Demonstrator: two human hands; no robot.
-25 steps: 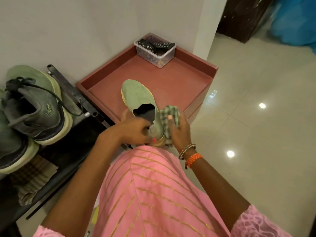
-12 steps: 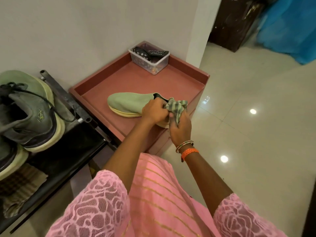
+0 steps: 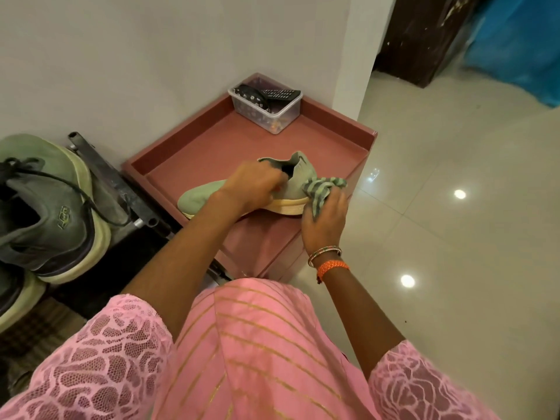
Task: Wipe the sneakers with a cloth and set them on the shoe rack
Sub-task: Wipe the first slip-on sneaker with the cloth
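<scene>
On the pink cabinet top (image 3: 242, 140), the left hand (image 3: 251, 184) grips the sneaker (image 3: 206, 194) lying nine-to-three, while the right hand (image 3: 325, 219) pinches the cloth (image 3: 321, 189) at its three-o'clock heel.

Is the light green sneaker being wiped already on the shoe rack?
No, the light green sneaker lies on the reddish cabinet top, gripped by the left hand.

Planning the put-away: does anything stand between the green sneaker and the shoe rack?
Nothing stands between the green sneaker and the shoe rack to its left. But other sneakers fill the rack's visible top.
</scene>
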